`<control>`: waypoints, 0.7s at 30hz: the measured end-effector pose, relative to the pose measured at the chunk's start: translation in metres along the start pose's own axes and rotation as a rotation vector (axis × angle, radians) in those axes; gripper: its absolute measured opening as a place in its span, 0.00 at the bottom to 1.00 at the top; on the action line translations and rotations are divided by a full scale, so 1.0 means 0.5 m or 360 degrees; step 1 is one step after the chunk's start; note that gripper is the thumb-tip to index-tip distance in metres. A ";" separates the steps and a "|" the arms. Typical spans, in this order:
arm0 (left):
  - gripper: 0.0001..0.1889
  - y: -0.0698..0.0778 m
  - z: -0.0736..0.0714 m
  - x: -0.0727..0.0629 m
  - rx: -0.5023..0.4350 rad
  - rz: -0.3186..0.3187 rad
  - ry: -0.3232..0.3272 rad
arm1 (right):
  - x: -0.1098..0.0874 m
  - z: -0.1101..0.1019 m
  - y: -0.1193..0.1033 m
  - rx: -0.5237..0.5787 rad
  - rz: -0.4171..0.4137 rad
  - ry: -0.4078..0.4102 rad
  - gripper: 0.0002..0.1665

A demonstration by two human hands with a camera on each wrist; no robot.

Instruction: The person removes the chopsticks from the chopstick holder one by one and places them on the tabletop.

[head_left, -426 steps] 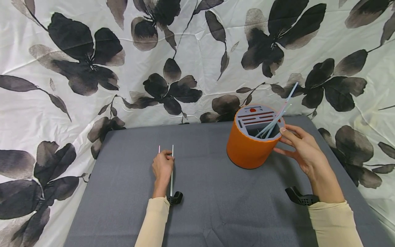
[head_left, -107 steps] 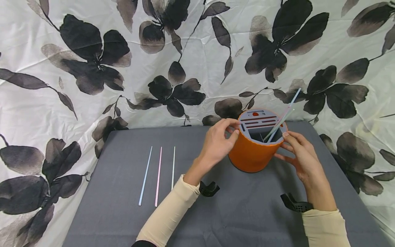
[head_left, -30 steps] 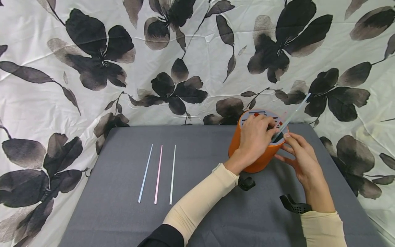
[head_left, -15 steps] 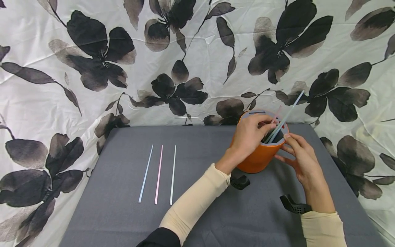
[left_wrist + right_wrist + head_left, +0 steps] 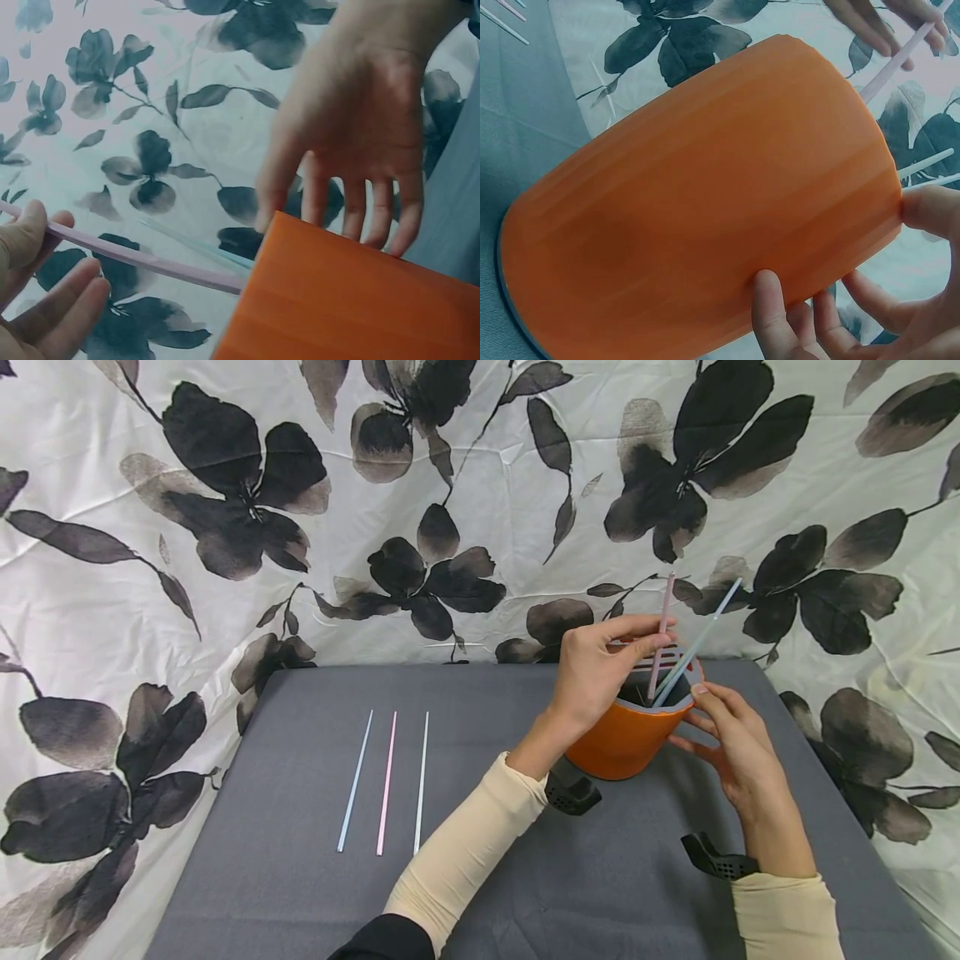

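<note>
The left hand (image 5: pixel 596 672) is up over the round orange plastic holder (image 5: pixel 626 739), thumb and fingers pinched together on a thin pink plastic straw (image 5: pixel 661 631). That straw stands nearly upright, its lower end down inside the holder's open compartment, its top well above the rim. The left-wrist view shows the same pinch: fingertips (image 5: pixel 34 232) clamped on the pink straw (image 5: pixel 150 261) as it runs to the orange wall (image 5: pixel 352 300).

The right hand (image 5: pixel 731 752) is on the holder's right side, fingers spread apart and curled against the wall, thumb tip on the rim. From the right wrist camera, the fingers (image 5: pixel 776 319) press on the orange side (image 5: pixel 697 210), and the holder looks tipped toward the person.

Inside the holder, just right of the pink one, a thin light-blue plastic straw (image 5: pixel 708 622) leans out to the right over the rim, with at least one more pale straw beside it.

Well to the left of the holder, three straws lie side by side on the grey cloth-covered table (image 5: pixel 480 877): a light-blue straw (image 5: pixel 354 781), a pink straw (image 5: pixel 386 783) and a white straw (image 5: pixel 421 783), roughly parallel and apart from one another.

Behind the holder hangs a white fabric backdrop with black flowers (image 5: pixel 225 502).
</note>
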State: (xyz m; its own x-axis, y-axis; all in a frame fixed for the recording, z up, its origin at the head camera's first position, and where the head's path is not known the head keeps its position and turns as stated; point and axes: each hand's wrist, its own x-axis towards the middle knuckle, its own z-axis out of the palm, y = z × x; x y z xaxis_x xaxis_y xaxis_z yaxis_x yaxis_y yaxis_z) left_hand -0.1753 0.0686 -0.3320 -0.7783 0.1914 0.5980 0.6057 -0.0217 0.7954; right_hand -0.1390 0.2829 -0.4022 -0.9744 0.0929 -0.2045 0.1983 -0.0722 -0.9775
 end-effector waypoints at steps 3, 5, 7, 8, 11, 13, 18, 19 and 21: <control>0.13 0.008 -0.009 0.002 -0.0180 0.0050 0.0024 | -0.002 0.000 0.001 0.0013 0.0008 -0.0004 0.22; 0.14 0.016 -0.019 0.005 -0.0328 0.0104 0.0032 | -0.004 0.001 0.002 0.0016 0.0011 -0.0002 0.22; 0.15 0.027 -0.030 0.008 -0.0447 0.0169 0.0045 | -0.005 0.001 0.002 0.0015 0.0010 0.0002 0.22; 0.15 0.033 -0.037 0.010 -0.0484 0.0210 0.0055 | -0.006 0.002 0.002 0.0014 0.0010 0.0006 0.22; 0.15 0.053 -0.057 0.015 -0.0556 0.0305 0.0090 | -0.009 0.003 0.002 0.0020 0.0009 0.0024 0.22; 0.16 0.064 -0.071 0.018 -0.0569 0.0355 0.0116 | -0.011 0.003 0.001 0.0026 0.0008 0.0032 0.21; 0.16 0.076 -0.101 0.016 -0.0604 0.0386 0.0193 | -0.016 0.004 0.002 0.0034 -0.0002 0.0027 0.21; 0.16 0.075 -0.106 0.015 -0.0608 0.0386 0.0210 | -0.017 0.005 0.003 0.0035 -0.0003 0.0025 0.21; 0.16 0.072 -0.115 0.011 -0.0601 0.0375 0.0245 | -0.019 0.006 0.004 0.0033 -0.0002 0.0027 0.22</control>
State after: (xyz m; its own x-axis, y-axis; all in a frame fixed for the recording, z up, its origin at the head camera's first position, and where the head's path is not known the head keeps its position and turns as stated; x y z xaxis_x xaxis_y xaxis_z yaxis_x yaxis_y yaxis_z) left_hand -0.1672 0.0122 -0.2944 -0.6596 -0.0086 0.7516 0.6885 -0.4079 0.5996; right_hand -0.1298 0.2788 -0.4020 -0.9727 0.1100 -0.2042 0.1945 -0.0925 -0.9765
